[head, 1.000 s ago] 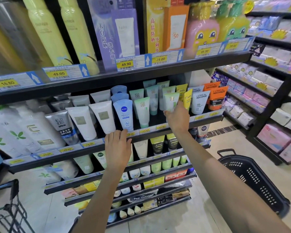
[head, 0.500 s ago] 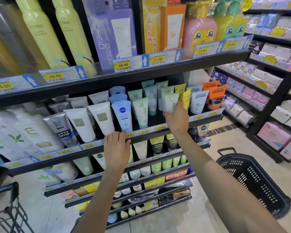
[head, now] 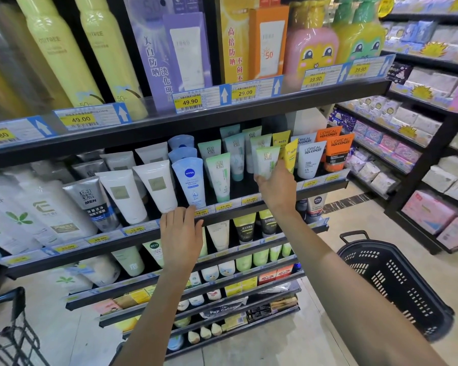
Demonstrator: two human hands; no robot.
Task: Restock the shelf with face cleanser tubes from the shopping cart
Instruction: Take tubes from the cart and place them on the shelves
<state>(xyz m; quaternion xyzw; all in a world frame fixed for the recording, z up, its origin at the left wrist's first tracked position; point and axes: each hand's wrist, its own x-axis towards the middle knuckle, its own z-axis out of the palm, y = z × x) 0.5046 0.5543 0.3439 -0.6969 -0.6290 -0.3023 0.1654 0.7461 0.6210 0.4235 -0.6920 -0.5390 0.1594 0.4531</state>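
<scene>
At shelf (head: 249,211): right hand (head: 276,187) grips green tube (head: 267,161); left hand (head: 180,233) flat on edge.

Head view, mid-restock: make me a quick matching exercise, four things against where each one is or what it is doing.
Things:
1. right hand
2. left hand
3. Nivea tube
4. black basket

Places or states:
A. on the floor, right of the shelving
B. holding a pale green tube at the cleanser shelf
C. fingers resting on the shelf's front edge
D. standing in the row, just above the left hand

Pairs: 1-B, 2-C, 3-D, 4-A
</scene>
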